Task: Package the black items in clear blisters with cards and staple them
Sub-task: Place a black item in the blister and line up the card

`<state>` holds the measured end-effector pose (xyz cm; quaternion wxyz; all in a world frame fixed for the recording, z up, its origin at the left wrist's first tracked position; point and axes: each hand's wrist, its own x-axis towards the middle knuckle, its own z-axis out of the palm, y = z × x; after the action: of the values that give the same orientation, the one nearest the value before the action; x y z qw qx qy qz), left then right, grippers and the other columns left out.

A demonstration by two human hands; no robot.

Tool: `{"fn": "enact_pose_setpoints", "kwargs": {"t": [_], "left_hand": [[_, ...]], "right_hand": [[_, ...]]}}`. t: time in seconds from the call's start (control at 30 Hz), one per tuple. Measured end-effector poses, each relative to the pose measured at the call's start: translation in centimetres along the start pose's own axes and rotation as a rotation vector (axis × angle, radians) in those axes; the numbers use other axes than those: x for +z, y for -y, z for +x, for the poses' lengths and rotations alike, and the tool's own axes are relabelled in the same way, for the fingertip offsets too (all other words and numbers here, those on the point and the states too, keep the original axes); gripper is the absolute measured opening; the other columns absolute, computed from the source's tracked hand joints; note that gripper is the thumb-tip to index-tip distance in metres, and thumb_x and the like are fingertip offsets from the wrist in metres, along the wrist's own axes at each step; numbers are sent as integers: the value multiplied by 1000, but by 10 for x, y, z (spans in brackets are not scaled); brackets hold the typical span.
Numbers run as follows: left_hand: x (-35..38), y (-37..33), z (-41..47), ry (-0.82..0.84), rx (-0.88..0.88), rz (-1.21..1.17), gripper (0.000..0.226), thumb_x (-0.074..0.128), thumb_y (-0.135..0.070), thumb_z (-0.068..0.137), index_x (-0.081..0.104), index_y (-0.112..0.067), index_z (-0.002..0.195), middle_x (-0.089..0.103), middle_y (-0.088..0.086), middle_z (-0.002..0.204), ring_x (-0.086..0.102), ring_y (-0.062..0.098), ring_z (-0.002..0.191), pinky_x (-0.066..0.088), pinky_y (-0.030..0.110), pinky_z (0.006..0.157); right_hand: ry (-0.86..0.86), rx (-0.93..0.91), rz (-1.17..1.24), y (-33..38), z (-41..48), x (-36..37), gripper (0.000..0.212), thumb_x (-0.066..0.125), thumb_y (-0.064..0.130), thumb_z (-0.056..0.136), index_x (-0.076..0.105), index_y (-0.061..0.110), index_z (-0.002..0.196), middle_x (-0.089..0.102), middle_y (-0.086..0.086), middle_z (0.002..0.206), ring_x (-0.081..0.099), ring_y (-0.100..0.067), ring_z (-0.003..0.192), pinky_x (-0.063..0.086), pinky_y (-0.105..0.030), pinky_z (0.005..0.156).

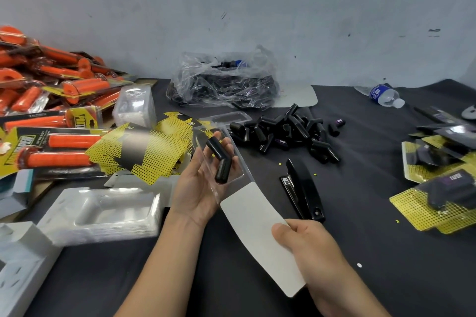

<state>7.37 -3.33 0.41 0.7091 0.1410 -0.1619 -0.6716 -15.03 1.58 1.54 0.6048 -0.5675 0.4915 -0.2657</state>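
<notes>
A black item, a clear blister and a plain white card are shown. At the left, yellow cards patterned with black dots and orange grips are seen.

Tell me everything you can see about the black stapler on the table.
The stapler is glossy black, seemingly plastic, with a bare metal magazine showing along one side. It lies on the dark table, pointing away from the person, just right of the white card. No hand touches it.

Bare left hand, right hand, forearms
</notes>
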Motion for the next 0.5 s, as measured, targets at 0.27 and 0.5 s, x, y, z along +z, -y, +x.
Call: {"fn": "enact_pose_setpoints", "kwargs": {"t": [0.27,0.5], "left_hand": [[-4,0,3,28,10,-8,44,60,-34,98,61,-12,136,63,8,130,65,21,118,54,40,103],[-3,0,3,95,14,43,62,88,-29,81,64,-15,137,63,8,132,63,21,122,55,43,103]], "right_hand": [[3,21,104,-2,1,-1,33,52,13,104,61,-16,89,60,-10,71,53,-21,64,39,-26,53],[-20,-30,109,-5,2,2,34,52,12,105,73,-4,84,70,-11,73,61,-20,65,44,-27,57]]}}
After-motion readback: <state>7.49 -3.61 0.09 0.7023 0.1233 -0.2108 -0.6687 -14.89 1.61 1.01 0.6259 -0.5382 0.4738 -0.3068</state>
